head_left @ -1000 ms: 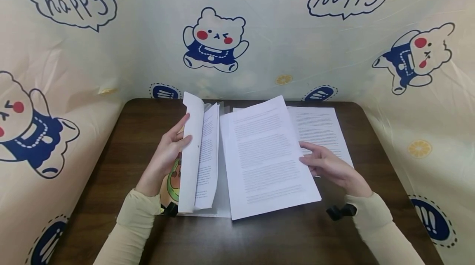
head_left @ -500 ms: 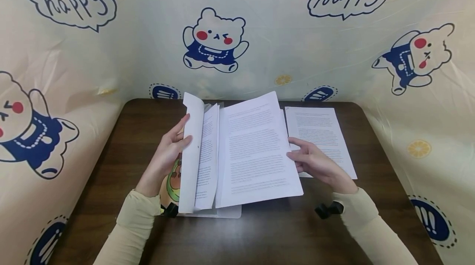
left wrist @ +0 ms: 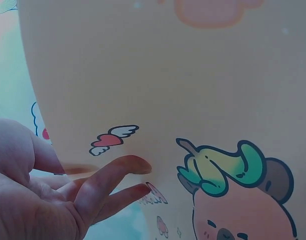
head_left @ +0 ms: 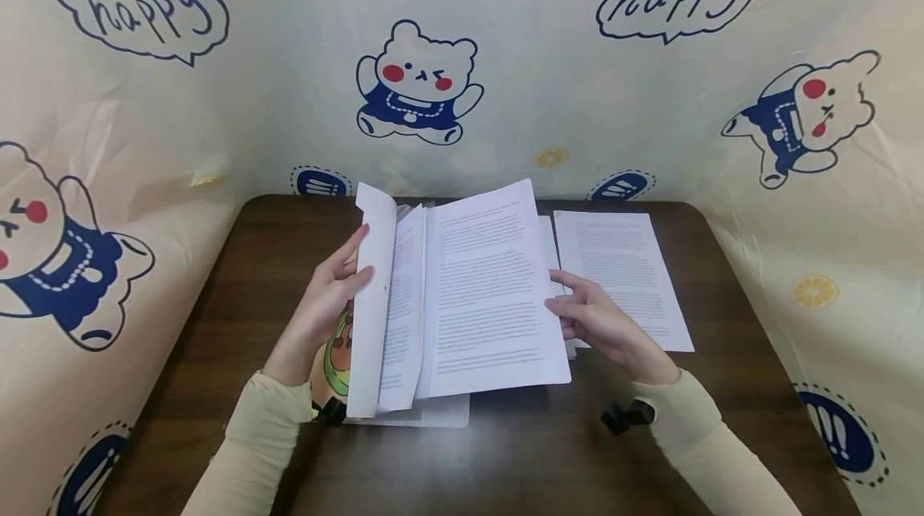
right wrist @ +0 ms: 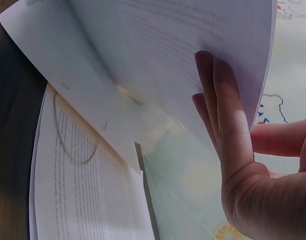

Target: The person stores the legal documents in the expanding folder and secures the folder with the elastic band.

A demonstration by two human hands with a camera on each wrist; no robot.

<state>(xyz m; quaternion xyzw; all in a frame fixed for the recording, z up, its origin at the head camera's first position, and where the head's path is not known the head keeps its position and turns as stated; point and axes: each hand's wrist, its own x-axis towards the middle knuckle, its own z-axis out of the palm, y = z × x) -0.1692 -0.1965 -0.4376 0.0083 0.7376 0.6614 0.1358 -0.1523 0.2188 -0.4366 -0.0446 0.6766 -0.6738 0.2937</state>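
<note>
My left hand (head_left: 328, 295) holds the raised front cover of a folder (head_left: 371, 323) by its edge, thumb on the white inner side. In the left wrist view the fingers lie against the cover's tan outer side, which carries a cartoon animal (left wrist: 242, 210). Printed sheets (head_left: 403, 307) stand tilted just inside the cover. My right hand (head_left: 599, 323) pinches a few printed sheets (head_left: 484, 299) at their right edge, tilted over the folder's back (head_left: 447, 413). The right wrist view shows fingers under these sheets and the thumb on the other side. Their left edge is hidden behind the inner sheets.
Another printed sheet (head_left: 631, 275) lies on the dark wooden table (head_left: 520, 460) at the right, partly behind my right hand. A pale curtain (head_left: 505, 99) with cartoon bears surrounds the table at the back and sides. Each wrist wears a small black camera (head_left: 330, 410).
My right hand has moved left with its sheets, bringing them against the inner sheets over the folder. More of the loose sheet at the right shows. My left hand has stayed put.
</note>
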